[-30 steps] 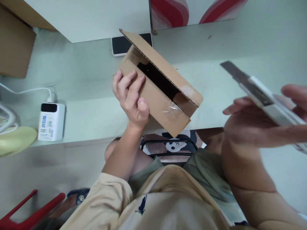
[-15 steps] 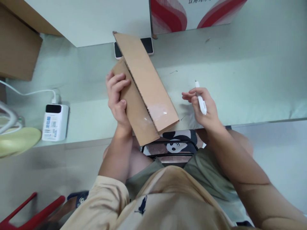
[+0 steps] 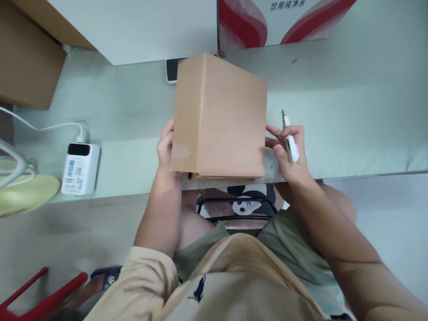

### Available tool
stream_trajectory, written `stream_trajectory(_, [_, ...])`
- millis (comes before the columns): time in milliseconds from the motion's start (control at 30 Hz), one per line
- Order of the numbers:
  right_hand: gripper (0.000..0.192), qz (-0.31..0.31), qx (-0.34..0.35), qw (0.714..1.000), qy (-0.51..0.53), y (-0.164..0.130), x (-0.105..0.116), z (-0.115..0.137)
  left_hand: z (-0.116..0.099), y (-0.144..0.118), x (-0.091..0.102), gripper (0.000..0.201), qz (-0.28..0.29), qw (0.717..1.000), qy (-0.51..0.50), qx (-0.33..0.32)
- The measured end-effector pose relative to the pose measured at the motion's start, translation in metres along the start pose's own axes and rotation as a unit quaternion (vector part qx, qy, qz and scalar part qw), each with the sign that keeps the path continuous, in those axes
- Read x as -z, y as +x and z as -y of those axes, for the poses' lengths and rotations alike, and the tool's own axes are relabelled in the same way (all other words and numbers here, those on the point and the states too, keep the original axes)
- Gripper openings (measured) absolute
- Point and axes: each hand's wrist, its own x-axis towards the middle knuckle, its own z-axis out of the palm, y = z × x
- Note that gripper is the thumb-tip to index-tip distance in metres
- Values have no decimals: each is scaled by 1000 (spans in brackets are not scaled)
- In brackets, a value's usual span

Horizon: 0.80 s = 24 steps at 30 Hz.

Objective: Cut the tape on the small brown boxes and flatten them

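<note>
A brown cardboard box (image 3: pixel 219 116) is held over the near edge of the pale green table (image 3: pixel 334 120), its broad plain face turned up toward me. My left hand (image 3: pixel 164 149) grips the box's left edge from behind. My right hand (image 3: pixel 288 154) holds a white utility knife (image 3: pixel 289 141) with its short blade pointing away from me, while its fingertips touch the box's right edge.
A white power bank (image 3: pixel 80 168) with a cable sits at the left, beside a pale yellow dish (image 3: pixel 25 194). A phone (image 3: pixel 172 69) peeks out behind the box. Another cardboard box (image 3: pixel 28 67) stands far left, a red-and-white carton (image 3: pixel 267 22) at the back.
The box has turned from edge-on with an open flap to its flat face up. My right hand came down from near the camera with the knife and now touches the box's right edge.
</note>
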Motion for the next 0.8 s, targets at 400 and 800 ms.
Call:
stream_trajectory(400, [42,-231,82,969,43,11,21,-5,-5,-9,-22,38,60,998,-1,14])
stream_trajectory(800, [75,-104,110,985,-80,7,26,-10,-3,-2,-24,47,60,997,-21,35])
